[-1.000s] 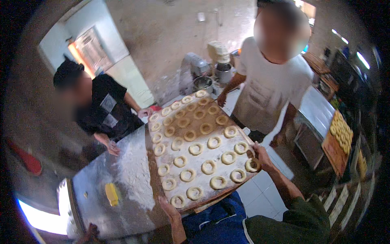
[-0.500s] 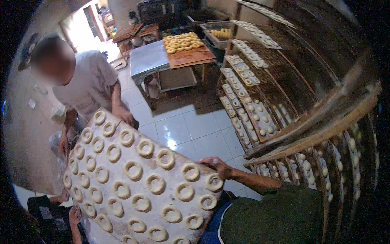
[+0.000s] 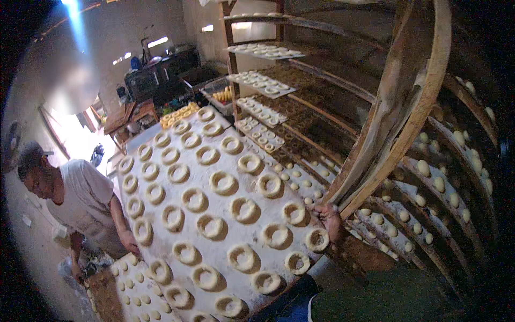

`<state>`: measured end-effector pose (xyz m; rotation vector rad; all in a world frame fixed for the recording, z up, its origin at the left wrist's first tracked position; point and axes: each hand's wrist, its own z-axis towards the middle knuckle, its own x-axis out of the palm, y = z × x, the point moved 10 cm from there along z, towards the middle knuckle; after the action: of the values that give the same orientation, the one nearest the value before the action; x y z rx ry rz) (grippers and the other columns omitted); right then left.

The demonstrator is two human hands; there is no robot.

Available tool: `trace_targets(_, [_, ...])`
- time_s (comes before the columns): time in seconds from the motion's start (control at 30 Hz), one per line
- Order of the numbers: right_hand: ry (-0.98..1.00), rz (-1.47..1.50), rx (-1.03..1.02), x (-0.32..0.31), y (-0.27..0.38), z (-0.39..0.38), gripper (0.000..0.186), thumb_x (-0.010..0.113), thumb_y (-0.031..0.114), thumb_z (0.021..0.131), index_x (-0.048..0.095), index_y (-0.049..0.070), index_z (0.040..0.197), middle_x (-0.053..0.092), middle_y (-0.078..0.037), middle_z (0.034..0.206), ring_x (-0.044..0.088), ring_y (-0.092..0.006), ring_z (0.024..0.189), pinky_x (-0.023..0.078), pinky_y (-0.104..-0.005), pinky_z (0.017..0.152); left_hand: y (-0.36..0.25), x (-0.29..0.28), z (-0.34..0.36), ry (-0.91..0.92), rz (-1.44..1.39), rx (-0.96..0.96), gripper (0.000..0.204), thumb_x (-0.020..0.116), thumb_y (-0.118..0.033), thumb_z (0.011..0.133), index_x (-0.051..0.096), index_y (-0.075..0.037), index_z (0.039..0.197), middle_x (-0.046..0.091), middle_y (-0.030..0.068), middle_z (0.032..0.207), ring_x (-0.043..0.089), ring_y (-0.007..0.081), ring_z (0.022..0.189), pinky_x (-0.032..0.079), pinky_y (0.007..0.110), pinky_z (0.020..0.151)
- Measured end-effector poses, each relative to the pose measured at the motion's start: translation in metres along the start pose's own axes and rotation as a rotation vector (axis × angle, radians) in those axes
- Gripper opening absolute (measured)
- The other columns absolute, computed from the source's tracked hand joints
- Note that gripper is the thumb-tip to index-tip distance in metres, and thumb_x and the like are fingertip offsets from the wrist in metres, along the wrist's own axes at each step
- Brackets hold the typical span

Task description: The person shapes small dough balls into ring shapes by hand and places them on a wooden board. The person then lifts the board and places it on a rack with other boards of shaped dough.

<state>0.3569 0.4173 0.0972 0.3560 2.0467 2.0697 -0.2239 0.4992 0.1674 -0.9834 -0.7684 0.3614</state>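
Note:
A large flour-dusted board spans the middle of the view, slanting up toward the far side. Rows of dough rings lie spaced out on it. My right hand is closed around the board's right edge, close to the rack's wooden post. My left hand does not show. Beyond the board's left edge, a person in a light T-shirt stands looking down, with a hand by a lower board that carries small dough pieces.
On the right, wooden rack shelves hold boards of dough rings and dough balls. Behind my board are golden rings, a crate of yellow-orange pieces and a small wooden table. Bright light enters at the far left.
The ring-covered board has risen and swung right, toward the rack, with my right hand still on its edge. A lower board of dough pieces now shows beside the other person.

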Motion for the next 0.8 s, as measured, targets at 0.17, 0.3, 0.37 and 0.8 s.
trace_targets(0.17, [-0.15, 0.294, -0.008, -0.018, 0.106, 0.031, 0.085, 0.027, 0.067, 0.093, 0.051, -0.004, 0.131, 0.065, -0.007, 0.092, 0.06, -0.0145, 0.076, 0.048, -0.0283, 0.078, -0.007, 0.037, 0.021, 0.133, -0.214, -0.056, 0.045, 0.041, -0.029, 0.099, 0.042, 0.002, 0.13, 0.049, 0.0145, 0.127, 0.05, 0.027, 0.115, 0.039, 0.038, 0.102])
trace_targets(0.3, [-0.203, 0.159, -0.295, -0.025, 0.226, 0.036, 0.083, 0.031, 0.066, 0.092, 0.052, -0.008, 0.125, 0.065, -0.011, 0.097, 0.062, -0.0178, 0.082, 0.049, -0.0294, 0.083, -0.01, 0.066, 0.032, 0.222, -0.342, -0.096, 0.043, 0.041, -0.029, 0.098, 0.042, 0.002, 0.129, 0.05, 0.0139, 0.125, 0.05, 0.0268, 0.114, 0.04, 0.038, 0.102])
trace_targets(0.37, [-0.184, 0.16, -0.267, -0.024, 0.264, 0.034, 0.082, 0.034, 0.065, 0.091, 0.052, -0.008, 0.123, 0.065, -0.014, 0.099, 0.063, -0.021, 0.088, 0.048, -0.0314, 0.086, -0.013, 0.083, 0.035, 0.263, -0.397, -0.114, 0.043, 0.041, -0.029, 0.098, 0.043, 0.001, 0.129, 0.05, 0.0136, 0.125, 0.051, 0.0267, 0.113, 0.041, 0.037, 0.101])
trace_targets(0.8, [-0.336, 0.207, -0.385, -0.028, 0.369, -0.02, 0.081, 0.039, 0.057, 0.093, 0.031, -0.009, 0.139, 0.051, -0.025, 0.131, 0.055, -0.0261, 0.117, 0.039, -0.0352, 0.104, -0.042, 0.236, 0.064, 0.572, -0.415, 0.09, 0.035, 0.064, -0.033, 0.084, 0.049, -0.007, 0.101, 0.053, 0.003, 0.094, 0.055, 0.0172, 0.089, 0.053, 0.035, 0.081])
